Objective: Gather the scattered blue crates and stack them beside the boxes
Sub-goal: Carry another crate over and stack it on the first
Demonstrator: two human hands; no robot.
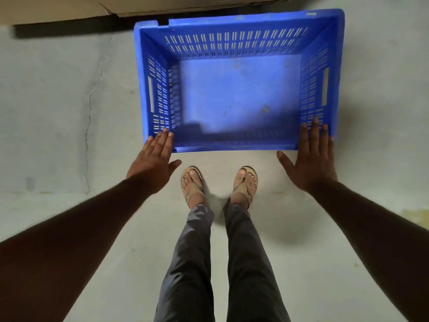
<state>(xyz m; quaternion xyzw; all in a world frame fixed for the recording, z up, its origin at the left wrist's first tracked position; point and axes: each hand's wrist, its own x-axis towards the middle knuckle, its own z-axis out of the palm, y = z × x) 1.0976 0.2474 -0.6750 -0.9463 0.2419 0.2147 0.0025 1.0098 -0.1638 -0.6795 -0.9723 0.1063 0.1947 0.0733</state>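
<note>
Crate handling notes, left to right. Left hand (154,160): fingers (162,138) straight and spread, tips at the near-left corner of the blue crate (236,94), holding nothing; whether they touch the rim I cannot tell. Just beyond those fingertips, the left wall has a slotted handle hole, the likeliest place to take hold. Crate sits open side up and empty on the concrete floor (58,112), its far rim close to the cardboard boxes (69,8). Judged stiff moulded plastic, perforated, probably light; smooth rim could slip, so gripping through the handle holes looks safer. Right hand (311,159): fingers (314,129) straight, laid over the near-right corner rim, not curled round it; matching handle hole beyond them. Open floor left, right and behind; sandalled feet (219,184) stand just short of the near wall.
</note>
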